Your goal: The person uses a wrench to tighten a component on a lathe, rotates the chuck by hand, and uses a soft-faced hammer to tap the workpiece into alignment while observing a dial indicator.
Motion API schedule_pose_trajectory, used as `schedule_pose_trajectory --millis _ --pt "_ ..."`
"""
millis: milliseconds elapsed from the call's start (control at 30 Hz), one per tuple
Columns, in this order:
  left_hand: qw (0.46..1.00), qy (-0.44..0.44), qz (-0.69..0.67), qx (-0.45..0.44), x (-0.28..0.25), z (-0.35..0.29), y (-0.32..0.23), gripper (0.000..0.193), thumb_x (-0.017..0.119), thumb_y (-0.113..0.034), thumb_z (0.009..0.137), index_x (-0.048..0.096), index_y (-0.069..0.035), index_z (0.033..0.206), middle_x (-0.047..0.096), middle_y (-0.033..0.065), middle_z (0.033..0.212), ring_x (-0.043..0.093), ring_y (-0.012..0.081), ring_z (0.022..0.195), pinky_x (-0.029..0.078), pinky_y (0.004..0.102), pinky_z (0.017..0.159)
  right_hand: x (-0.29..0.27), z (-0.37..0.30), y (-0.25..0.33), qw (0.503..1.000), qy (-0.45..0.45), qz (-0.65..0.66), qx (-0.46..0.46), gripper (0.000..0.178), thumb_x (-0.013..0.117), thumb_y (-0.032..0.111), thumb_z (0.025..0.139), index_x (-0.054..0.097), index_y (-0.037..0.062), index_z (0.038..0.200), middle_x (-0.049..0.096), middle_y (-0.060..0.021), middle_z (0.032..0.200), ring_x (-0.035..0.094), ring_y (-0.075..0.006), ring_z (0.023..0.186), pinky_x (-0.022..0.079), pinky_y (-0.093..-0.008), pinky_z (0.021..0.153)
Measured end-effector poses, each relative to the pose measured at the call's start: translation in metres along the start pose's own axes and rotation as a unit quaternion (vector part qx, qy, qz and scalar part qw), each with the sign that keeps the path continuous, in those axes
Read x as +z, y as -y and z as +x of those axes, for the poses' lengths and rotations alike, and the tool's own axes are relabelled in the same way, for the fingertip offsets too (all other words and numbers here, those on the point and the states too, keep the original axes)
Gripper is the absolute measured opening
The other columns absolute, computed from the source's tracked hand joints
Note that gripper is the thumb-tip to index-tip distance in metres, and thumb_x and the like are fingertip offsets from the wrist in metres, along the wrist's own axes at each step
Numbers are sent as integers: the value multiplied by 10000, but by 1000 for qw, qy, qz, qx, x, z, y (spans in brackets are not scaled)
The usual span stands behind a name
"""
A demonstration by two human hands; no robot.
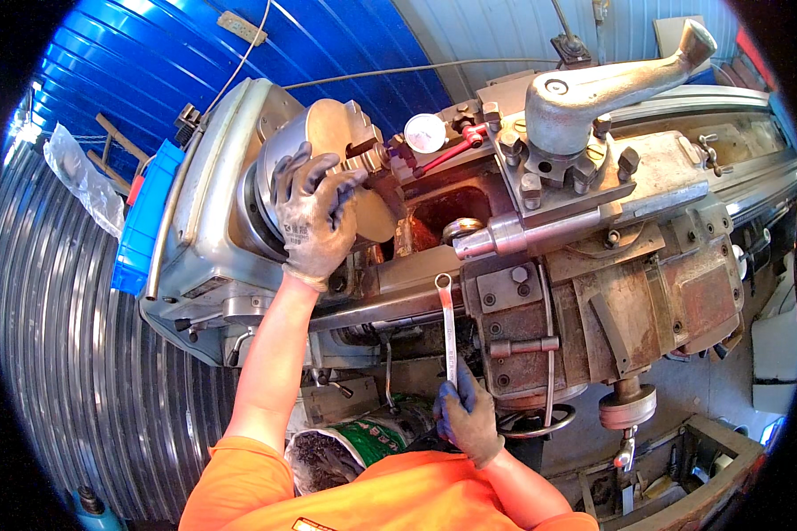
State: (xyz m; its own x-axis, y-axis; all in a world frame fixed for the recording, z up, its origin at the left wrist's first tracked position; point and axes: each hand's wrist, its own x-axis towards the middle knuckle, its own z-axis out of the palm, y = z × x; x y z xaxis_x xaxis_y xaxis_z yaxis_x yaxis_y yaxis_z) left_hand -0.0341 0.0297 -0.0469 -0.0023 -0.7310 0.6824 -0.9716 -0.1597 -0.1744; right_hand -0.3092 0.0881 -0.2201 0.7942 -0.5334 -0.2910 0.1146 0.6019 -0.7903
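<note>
My left hand, in a grey, stained work glove, lies against the front of the lathe chuck with its fingers spread and bent. A jaw of the chuck shows just beyond the fingertips. Close to that jaw is a round white-faced dial gauge beside a red rod. Lower and to the right, my gloved right hand is closed round the lower end of a long steel wrench. Its ring end points up, next to the carriage.
A tool post with a large lever stands on the right, a thick round bar jutting left beneath it. Below are a handwheel and a green-and-white sack. A blue tray hangs left of the headstock.
</note>
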Motion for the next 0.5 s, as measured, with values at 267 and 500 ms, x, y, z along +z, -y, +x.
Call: schedule_pose_trajectory --millis 267,500 --pt "1000 12 27 2 -2 1 -3 385 640 -39 676 721 -209 1011 592 48 1160 475 331 1186 339 484 1045 -1 2 -2 1000 8 -5 2 556 481 125 977 293 83 1498 498 -12 654 411 -73 461 369 -233 414" --pt "999 14 28 -14 -1 -1 -2 395 633 -31 668 723 -215 1006 591 56 1159 469 333 1205 342 483 1051 -4 1 1 997 -16 -68 27 579 546 160 917 372 56 1460 602 -100 720 572 -143 644 503 -336 616"
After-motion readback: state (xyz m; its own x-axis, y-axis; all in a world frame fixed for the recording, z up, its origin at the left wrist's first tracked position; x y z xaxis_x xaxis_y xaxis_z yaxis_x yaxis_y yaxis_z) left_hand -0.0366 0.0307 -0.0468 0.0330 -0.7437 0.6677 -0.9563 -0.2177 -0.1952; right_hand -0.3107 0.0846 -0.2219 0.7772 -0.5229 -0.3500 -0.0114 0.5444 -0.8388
